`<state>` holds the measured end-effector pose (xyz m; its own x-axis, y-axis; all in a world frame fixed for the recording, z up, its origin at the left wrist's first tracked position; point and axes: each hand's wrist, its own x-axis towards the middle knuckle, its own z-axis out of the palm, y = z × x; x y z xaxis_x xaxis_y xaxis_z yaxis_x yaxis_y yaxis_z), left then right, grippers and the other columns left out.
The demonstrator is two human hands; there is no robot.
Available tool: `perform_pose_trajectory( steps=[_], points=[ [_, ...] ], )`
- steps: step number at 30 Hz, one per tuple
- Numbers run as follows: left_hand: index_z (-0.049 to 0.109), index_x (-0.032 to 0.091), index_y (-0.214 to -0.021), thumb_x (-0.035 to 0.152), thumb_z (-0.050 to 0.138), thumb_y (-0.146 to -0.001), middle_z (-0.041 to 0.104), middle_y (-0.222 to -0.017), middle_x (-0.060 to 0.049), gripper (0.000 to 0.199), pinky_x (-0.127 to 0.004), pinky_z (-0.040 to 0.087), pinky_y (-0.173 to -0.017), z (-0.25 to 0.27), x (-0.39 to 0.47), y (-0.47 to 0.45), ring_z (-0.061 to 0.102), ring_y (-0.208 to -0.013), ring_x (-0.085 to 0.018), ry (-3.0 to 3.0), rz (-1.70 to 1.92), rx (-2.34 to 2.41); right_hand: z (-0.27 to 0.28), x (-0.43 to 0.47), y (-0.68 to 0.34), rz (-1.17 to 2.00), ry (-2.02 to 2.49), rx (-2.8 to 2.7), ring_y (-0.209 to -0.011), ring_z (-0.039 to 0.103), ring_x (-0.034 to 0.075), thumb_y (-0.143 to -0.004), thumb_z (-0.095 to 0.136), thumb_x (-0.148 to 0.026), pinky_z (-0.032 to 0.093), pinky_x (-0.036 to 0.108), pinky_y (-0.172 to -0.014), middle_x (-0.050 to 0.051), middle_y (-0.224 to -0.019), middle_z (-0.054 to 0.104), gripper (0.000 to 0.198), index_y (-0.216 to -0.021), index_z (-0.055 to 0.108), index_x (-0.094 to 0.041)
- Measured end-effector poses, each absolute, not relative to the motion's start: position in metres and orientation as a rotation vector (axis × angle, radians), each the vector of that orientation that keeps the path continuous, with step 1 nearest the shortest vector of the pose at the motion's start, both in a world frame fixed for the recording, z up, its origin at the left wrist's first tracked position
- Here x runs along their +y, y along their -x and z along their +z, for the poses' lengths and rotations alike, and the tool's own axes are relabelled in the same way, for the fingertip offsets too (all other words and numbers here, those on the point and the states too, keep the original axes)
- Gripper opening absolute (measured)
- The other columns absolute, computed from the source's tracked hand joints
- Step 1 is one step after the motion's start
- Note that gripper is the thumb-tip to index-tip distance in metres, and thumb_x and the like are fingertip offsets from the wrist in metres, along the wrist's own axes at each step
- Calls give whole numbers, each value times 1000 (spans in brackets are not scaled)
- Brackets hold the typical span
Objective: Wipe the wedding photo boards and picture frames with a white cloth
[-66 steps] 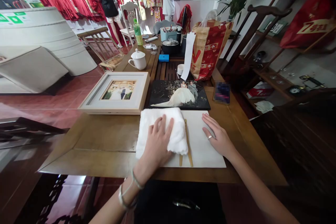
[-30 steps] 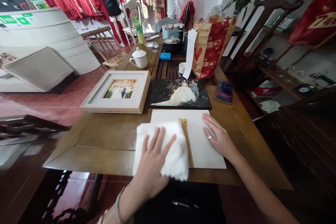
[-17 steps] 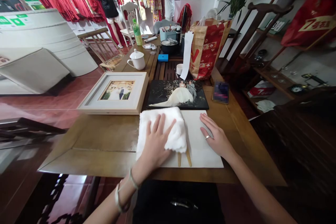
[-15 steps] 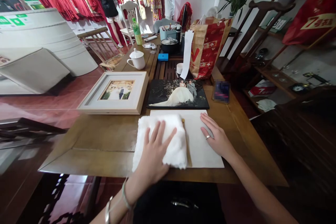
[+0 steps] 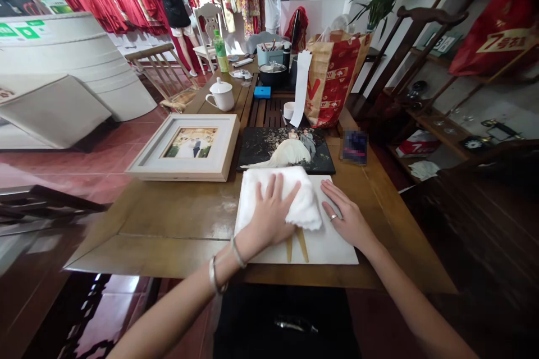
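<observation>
My left hand lies flat with fingers spread on a folded white towel. The towel covers the upper left part of a white panel near the table's front edge. Two tan strips show on the panel below the towel; their upper ends are hidden. On the panel's right side rests my right hand, fingers stretched out, a ring on one. Just behind the panel is a dark photo print of a couple, close to the towel's far edge. To the left lies a pale framed photo.
On the wooden table stand a white lidded mug, a red-and-tan paper bag, a green bottle and a blue box. A blurred-out object lies right of the photo print. Two people stand by hanging clothes behind.
My left hand and the towel have moved forward and right across the panel, uncovering its lower part and a second tan strip. My right hand has stayed nearly still.
</observation>
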<state>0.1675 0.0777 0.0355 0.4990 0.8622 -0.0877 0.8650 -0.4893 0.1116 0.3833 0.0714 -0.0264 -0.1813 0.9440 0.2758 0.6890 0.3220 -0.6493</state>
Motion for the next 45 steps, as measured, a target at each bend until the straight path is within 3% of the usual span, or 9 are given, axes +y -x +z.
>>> perform_pose_trajectory(
  steps=[5, 10, 16, 19, 24, 28, 38, 45],
  points=[
    [16, 20, -146, 38, 65, -72, 10, -151, -24, 91, -66, 10, -104, 34, 92, -191, 3, -138, -43, -2670, -56, 1551, -29, 73, -385, 519, 1412, -1934, -135, 37, 24, -92, 42, -31, 31, 47, -112, 11, -142, 45, 45, -135, 47, -18],
    [14, 16, -147, 47, 71, -65, 3, -151, -25, 104, -66, 7, -105, 33, 26, -189, -5, -137, -42, -2740, -151, 1486, -32, 74, -384, 524, 1365, -1920, -135, 36, 24, -93, 40, -30, 30, 49, -112, 8, -143, 45, 43, -135, 47, -22],
    [8, 24, -147, 61, 66, -61, 0, -153, -19, 111, -65, 1, -106, 24, -20, -173, -10, -138, -40, -2766, -57, 1353, -34, 75, -382, 534, 1351, -1873, -134, 37, 23, -94, 36, -28, 30, 50, -112, 8, -142, 46, 42, -134, 49, -21],
    [8, 25, -147, 54, 64, -67, 4, -153, -19, 102, -64, 5, -106, 28, 8, -179, -6, -139, -38, -2708, -59, 1457, -36, 75, -383, 558, 1322, -1862, -135, 37, 23, -94, 36, -26, 29, 49, -112, 7, -142, 45, 42, -134, 48, -23],
    [19, 15, -146, 43, 60, -75, 13, -151, -24, 87, -66, 12, -104, 37, 74, -203, 4, -138, -41, -2630, -50, 1598, -34, 75, -384, 597, 1276, -1869, -136, 35, 23, -90, 40, -20, 30, 47, -112, 4, -145, 42, 48, -137, 43, -26],
    [23, 11, -144, 37, 58, -77, 12, -153, -18, 80, -66, 12, -106, 36, 89, -211, 5, -139, -37, -2717, -11, 1548, -33, 75, -383, 605, 1295, -1829, -134, 37, 23, -88, 42, -18, 31, 47, -111, 5, -144, 44, 49, -137, 44, -25],
    [22, 2, -143, 51, 60, -71, 7, -152, -21, 95, -67, 14, -107, 43, -24, -208, -2, -138, -41, -2835, -119, 1113, -30, 78, -387, 703, 1314, -1638, -129, 45, 23, -93, 38, -39, 32, 45, -110, 6, -136, 53, 40, -123, 59, -25],
    [24, 3, -143, 49, 63, -71, 12, -151, -22, 93, -66, 10, -108, 35, 23, -236, 0, -138, -41, -2778, -101, 1512, -33, 78, -391, 729, 1275, -1622, -126, 49, 24, -88, 46, -34, 38, 45, -107, 6, -134, 55, 39, -123, 60, -25]
  ],
)
